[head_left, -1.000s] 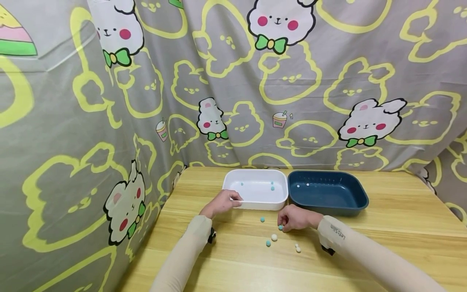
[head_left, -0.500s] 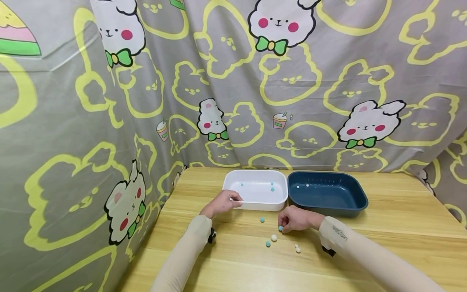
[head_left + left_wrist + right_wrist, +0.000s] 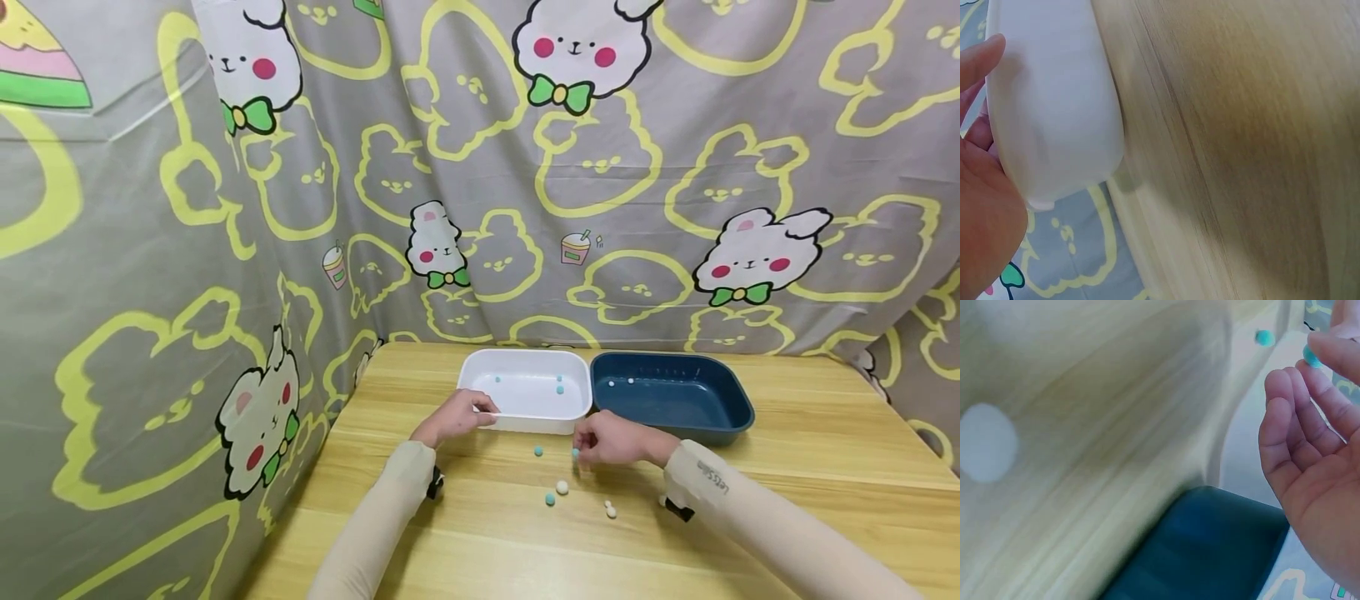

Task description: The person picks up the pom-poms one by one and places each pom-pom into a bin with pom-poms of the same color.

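My left hand (image 3: 457, 412) grips the front left rim of a white plastic tub (image 3: 542, 423); the left wrist view has the thumb on the tub's outer wall. Between thumb and forefinger my right hand (image 3: 621, 438) pinches a small teal ball (image 3: 1310, 356), raised a little above the wooden table in front of the tub. Another teal ball (image 3: 538, 451) lies left of that hand. Nearer the front are a white ball (image 3: 562, 487), a further teal ball (image 3: 550, 499) and two small white pieces (image 3: 611, 510) close together. Several teal bits (image 3: 560, 390) lie inside the white tub.
Against the white tub's right side stands a dark blue tub (image 3: 678, 427) with two small white balls (image 3: 631, 381) inside. The wooden table (image 3: 465, 542) ends at a patterned grey curtain (image 3: 495, 183) behind and to the left.
My right hand has lifted the teal ball off the table, moving slightly up and toward the tubs. The left hand stays on the white tub's rim.
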Available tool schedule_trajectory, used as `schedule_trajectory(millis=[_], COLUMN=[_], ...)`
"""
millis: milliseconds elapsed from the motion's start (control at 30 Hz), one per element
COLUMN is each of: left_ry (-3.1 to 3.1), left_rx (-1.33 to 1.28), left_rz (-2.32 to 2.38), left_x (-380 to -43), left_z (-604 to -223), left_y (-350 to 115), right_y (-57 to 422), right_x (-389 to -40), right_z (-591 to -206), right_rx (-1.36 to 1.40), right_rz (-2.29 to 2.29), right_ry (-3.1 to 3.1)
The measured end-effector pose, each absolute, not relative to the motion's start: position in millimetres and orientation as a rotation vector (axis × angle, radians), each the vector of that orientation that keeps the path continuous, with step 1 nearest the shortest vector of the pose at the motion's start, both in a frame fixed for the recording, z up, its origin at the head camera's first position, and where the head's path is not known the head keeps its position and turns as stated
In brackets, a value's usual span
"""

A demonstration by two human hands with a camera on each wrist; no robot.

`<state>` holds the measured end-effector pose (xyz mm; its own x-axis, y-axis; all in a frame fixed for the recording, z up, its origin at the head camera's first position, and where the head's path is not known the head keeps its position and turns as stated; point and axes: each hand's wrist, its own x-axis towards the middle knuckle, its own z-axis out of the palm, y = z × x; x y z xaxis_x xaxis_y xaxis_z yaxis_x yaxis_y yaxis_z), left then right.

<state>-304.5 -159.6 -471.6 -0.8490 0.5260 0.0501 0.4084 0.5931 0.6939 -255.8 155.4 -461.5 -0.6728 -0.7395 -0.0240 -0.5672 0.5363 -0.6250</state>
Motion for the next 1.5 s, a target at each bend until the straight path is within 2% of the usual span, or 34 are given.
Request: schedule_trajectory(millis=[200,467,1500], left_ry=[2.652,2.657,2.654], left_rx=[0.764,0.763,0.789], left_rz=[1.087,1.097,1.107], left_x=[-303.6,-303.6,-304.1], left_z=[-472.3,-472.0,-471.1], left_y=[-160.1,-159.6,-157.4], right_y=[156.8,161.2,152.7], right_x=[-257.6,-271.1,-298.6], right_z=[-450.6,-442.1,-450.0], right_rx=[-1.081,-0.941,-0.671], right_rz=[-0.937,-1.104,-1.294], right_ry=[2.508,2.557,2.555])
